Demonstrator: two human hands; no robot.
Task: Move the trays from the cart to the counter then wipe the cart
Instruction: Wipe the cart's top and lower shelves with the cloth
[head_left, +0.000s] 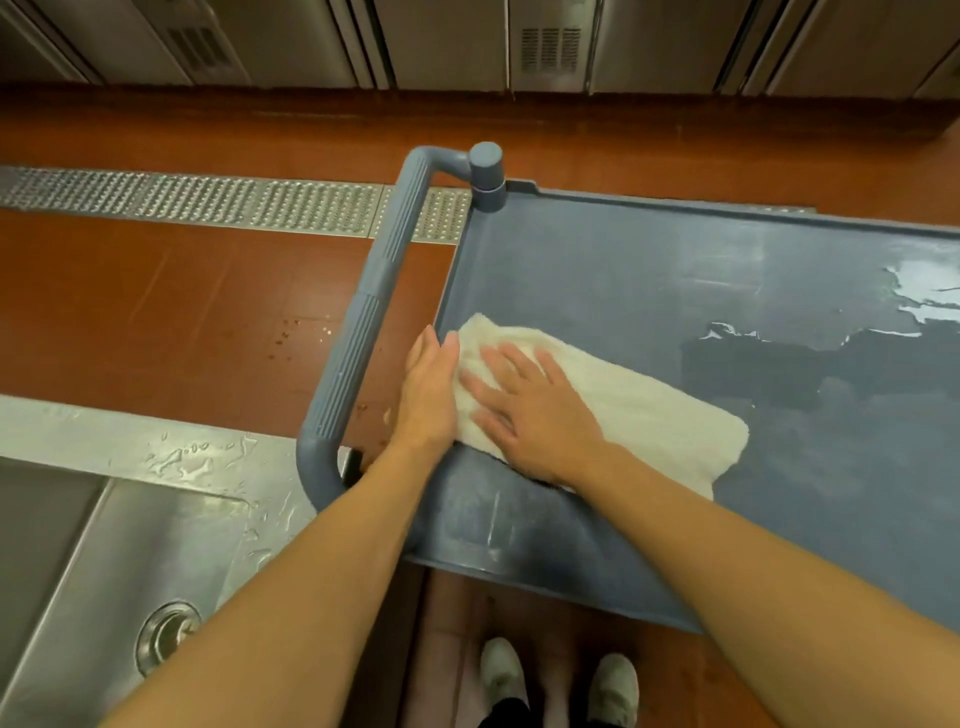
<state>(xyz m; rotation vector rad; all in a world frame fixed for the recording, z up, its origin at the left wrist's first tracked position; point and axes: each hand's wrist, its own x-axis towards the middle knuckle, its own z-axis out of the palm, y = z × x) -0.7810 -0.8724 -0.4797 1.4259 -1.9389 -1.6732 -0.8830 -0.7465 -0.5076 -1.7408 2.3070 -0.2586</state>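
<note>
Cart (649, 249) | both flat hands, left (428, 387), right (524, 410), press towel (649, 410); grips released | sink (104, 571) left

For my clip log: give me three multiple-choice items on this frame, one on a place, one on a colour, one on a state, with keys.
1. Where does the white terry cloth lie?
A. in the steel sink
B. on the blue-grey plastic cart top
C. on the floor

2. What colour is the ribbed cart handle?
A. blue-grey
B. red
C. yellow

3. How is the right hand?
A. fisted
B. holding a tray
C. flat, fingers spread

Key: B, the cloth rests on the cart top; A, the handle matches the cart; C, the palm presses the cloth beside the left hand.
</note>
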